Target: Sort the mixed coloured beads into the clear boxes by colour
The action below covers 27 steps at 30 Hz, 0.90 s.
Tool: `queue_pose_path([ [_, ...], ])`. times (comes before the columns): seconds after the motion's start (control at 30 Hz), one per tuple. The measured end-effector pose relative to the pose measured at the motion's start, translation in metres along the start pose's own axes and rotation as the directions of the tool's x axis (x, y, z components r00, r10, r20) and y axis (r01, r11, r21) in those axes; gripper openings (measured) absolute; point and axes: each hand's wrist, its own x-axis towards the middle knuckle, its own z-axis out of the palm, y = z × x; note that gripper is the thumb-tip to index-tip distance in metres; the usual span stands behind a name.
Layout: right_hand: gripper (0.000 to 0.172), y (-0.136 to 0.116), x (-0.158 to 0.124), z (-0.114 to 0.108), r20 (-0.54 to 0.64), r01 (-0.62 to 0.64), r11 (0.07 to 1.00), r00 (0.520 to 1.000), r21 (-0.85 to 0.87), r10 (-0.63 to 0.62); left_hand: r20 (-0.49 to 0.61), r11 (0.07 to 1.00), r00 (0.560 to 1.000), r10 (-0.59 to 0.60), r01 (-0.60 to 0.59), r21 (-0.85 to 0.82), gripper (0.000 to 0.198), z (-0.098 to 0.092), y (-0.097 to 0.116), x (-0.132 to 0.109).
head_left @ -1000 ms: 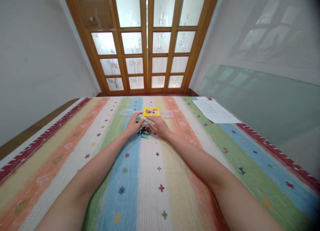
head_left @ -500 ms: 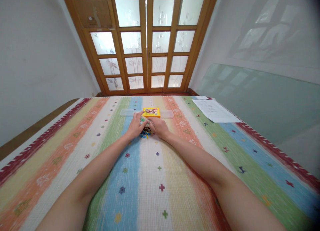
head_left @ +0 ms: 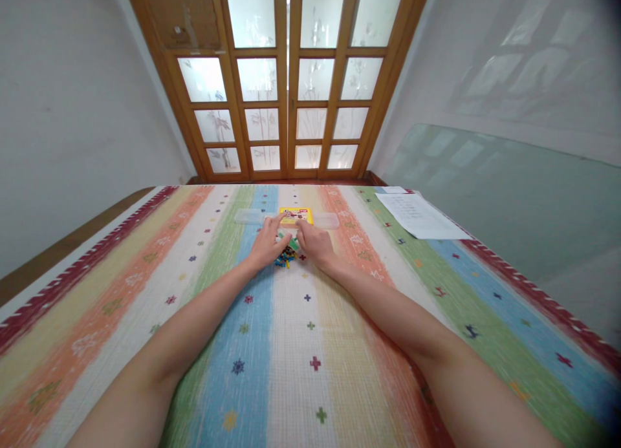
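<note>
Both my arms reach far out over a striped cloth (head_left: 310,344). A small heap of tiny coloured pieces (head_left: 286,256) lies between my hands. My left hand (head_left: 266,242) rests beside the heap with its fingers curled around a small green piece (head_left: 292,242). My right hand (head_left: 315,241) lies on the other side, fingers bent, one fingertip at the yellow box (head_left: 295,215). That box sits just beyond the heap, on a clear flat tray (head_left: 247,216).
A sheet of printed paper (head_left: 417,215) lies at the far right of the cloth. A glass panel (head_left: 509,202) leans along the right wall. Wooden doors with frosted panes (head_left: 286,86) stand behind the table's far edge.
My hands have drawn together over the heap and shifted slightly forward toward the yellow box. The green piece went from beside the box to between my fingertips.
</note>
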Motion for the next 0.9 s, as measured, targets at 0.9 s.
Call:
queue_pose_path([
  [0.9,0.038,0.025,-0.001,0.009,-0.176,0.195,0.915,0.974,0.353,-0.140,-0.019,0.941,0.944,0.329,-0.327,0.082,0.060,-0.016,-0.003,-0.005],
])
